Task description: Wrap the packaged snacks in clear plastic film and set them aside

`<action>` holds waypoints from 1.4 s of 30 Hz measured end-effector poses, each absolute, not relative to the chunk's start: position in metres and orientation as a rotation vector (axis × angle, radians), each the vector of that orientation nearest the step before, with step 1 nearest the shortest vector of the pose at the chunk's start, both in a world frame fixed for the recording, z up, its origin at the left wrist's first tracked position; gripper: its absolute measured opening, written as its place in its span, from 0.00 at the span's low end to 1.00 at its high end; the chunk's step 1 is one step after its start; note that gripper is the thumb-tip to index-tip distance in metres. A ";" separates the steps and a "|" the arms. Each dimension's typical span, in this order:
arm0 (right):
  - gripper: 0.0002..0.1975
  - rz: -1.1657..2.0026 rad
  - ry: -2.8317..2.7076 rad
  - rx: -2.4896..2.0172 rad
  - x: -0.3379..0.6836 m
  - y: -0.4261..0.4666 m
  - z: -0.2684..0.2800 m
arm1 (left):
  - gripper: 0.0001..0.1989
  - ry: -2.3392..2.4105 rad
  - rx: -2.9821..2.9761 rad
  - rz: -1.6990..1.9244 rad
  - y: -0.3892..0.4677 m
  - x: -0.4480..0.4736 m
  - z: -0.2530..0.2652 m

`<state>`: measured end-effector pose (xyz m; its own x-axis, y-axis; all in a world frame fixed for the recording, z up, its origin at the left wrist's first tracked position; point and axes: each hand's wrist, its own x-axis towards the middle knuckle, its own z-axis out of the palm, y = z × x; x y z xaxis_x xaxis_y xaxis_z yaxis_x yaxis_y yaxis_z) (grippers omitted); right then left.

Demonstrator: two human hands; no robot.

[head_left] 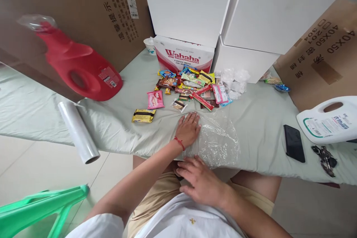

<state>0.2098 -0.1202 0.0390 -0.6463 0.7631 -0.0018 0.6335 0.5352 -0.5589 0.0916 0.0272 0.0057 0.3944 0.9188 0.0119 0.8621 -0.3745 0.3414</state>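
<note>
A crinkled sheet of clear plastic wrap (219,137) lies on the pale green cloth at the front of the table. Flat on the cloth and the wrap's left edge rests my left hand (187,129), fingers stretched toward the snacks and a red string round the wrist. My right hand (202,180) is by the table's front edge at the wrap's near side, fingers spread with nothing visible in them. Beyond the wrap is a pile of small packaged snacks (192,83). A pink packet (155,100) and a yellow packet (143,115) lie left of it.
Behind the pile stand a Wahaha carton (184,55) and white boxes (189,3). To the left are a red jug (78,63) and a plastic film roll (79,132); a green stool (41,208) is below. A phone (294,143), keys (325,160) and a white jug (331,121) lie right.
</note>
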 end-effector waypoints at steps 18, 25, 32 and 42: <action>0.20 -0.028 -2.581 -1.946 0.244 0.162 0.073 | 0.28 1.381 2.521 0.336 0.017 0.054 -0.006; 0.16 -0.048 -2.684 -1.974 0.246 0.197 0.086 | 0.28 1.386 2.498 0.330 0.018 0.055 -0.005; 0.13 0.167 -2.622 -1.980 0.285 0.098 0.114 | 0.27 1.382 2.466 0.332 0.019 0.055 -0.002; 0.15 0.780 -2.555 -1.682 0.285 0.006 0.053 | 0.30 1.293 2.305 0.357 0.029 0.044 -0.004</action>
